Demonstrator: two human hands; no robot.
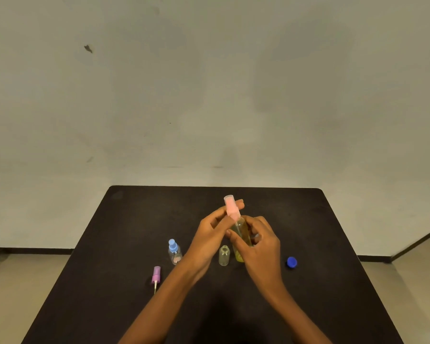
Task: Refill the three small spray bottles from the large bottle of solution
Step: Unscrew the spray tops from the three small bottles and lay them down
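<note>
The left hand (pixel 209 234) pinches the pink spray head (pixel 232 207). Its dip tube points down into the yellow-filled bottle (pixel 241 234), which the right hand (pixel 260 244) grips with curled fingers, just right of the uncapped clear bottle (pixel 224 255). The axis is near upright, so seating the head likely means lowering it straight down.

Left of the clear bottle stand the blue-topped bottle (pixel 174 252) and the purple spray head (pixel 156 275), which lies flat on the desk (pixel 134 219). The blue cap (pixel 292 262) lies well to the right.

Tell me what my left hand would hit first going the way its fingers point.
Probably nothing: beyond the left hand and its pink spray head, only bare table shows; depth unclear.
</note>
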